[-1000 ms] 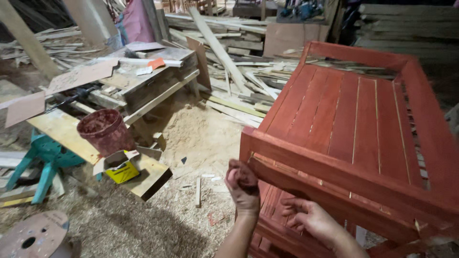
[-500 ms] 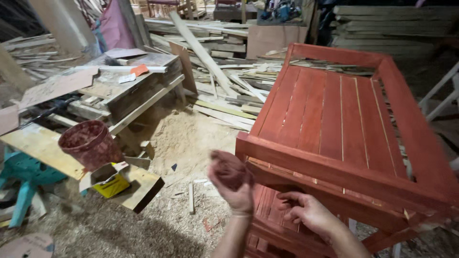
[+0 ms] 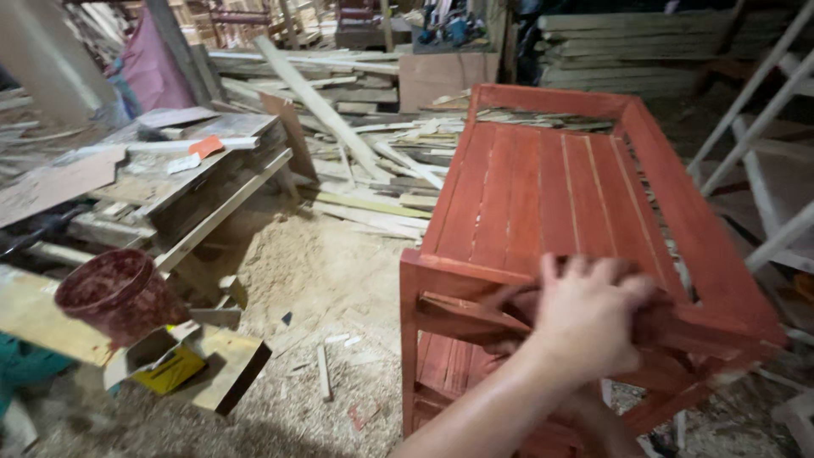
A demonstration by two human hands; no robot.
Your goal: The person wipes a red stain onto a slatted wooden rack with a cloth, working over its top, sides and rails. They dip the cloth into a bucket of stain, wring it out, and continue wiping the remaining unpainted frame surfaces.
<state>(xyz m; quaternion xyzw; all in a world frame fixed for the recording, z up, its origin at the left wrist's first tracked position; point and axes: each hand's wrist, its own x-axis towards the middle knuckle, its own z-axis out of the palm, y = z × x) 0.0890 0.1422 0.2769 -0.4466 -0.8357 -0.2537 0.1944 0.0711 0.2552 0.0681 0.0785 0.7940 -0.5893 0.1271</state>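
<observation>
While the red-stained slatted wooden frame [image 3: 560, 195] already shows colour over its whole visible surface, the left hand [image 3: 589, 318], blurred with fingers spread, presses on its near rail, and the right hand [image 3: 593, 420] beneath is too hidden to tell its grip.

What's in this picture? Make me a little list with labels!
Place: messy wood workshop, sawdust floor
Big thing: red slatted wooden frame
Hand: one hand lies on the frame's near rail; which hand it is cannot be told, grip blurred
Left side: stained red bucket on a plank
Near bucket: yellow box
Behind: stacked boards
</observation>
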